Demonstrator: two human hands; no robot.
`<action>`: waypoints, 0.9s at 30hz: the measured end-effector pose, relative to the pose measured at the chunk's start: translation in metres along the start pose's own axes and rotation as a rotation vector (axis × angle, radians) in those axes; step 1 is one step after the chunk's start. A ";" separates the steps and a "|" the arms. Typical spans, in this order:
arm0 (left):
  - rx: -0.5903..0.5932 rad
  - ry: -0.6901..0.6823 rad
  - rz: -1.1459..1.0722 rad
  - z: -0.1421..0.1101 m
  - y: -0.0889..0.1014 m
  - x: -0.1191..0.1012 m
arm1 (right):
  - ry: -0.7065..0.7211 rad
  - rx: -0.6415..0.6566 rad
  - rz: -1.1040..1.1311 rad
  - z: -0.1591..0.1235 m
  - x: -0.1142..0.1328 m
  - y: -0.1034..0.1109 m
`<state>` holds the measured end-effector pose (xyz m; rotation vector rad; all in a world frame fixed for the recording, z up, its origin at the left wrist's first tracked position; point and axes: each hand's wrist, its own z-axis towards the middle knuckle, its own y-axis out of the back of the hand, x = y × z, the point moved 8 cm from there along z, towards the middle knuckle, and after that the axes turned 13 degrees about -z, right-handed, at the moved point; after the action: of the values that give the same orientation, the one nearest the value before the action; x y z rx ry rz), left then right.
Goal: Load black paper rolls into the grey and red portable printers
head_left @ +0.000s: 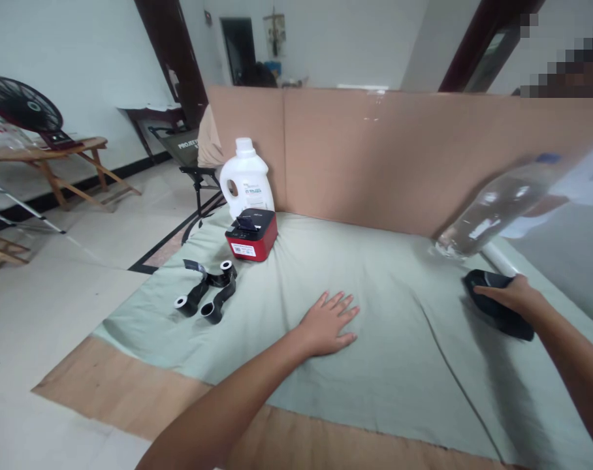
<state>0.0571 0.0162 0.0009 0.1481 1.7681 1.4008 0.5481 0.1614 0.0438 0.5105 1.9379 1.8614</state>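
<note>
My left hand (pixel 330 324) lies flat on the pale green cloth (pixel 355 391), palm down with its fingers spread. At the right, my right hand (pixel 519 295) is closed around a black oblong object (pixel 497 305); motion blur hides its exact kind. Just beyond it, a large clear plastic bottle (pixel 492 209) with a blue cap leans at a slant. To the left of my left hand are partly unwound black ribbon rolls (pixel 212 312), two of them showing white cores. Behind the rolls sits a red and black box-shaped device (pixel 253 236).
A white jug (pixel 246 179) stands behind the device. A cardboard panel (pixel 350 163) walls the table's far side, with another person's hand (pixel 546 205) by the bottle. Bare wood (pixel 130 385) edges the table's front. A fan (pixel 27 108) and folding chair (pixel 183 147) are left.
</note>
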 end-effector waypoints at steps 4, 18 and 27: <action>-0.010 -0.001 -0.013 -0.002 -0.001 -0.001 | 0.099 0.059 -0.037 -0.057 0.063 0.015; -0.192 0.037 -0.111 -0.009 0.003 -0.004 | 0.472 0.126 -0.070 -0.249 0.295 0.031; -0.192 0.025 -0.121 -0.009 0.004 -0.004 | 0.401 0.142 -0.079 -0.256 0.295 0.012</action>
<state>0.0522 0.0087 0.0064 -0.0779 1.6247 1.4799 0.1627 0.0984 0.0532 0.0991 2.3190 1.8949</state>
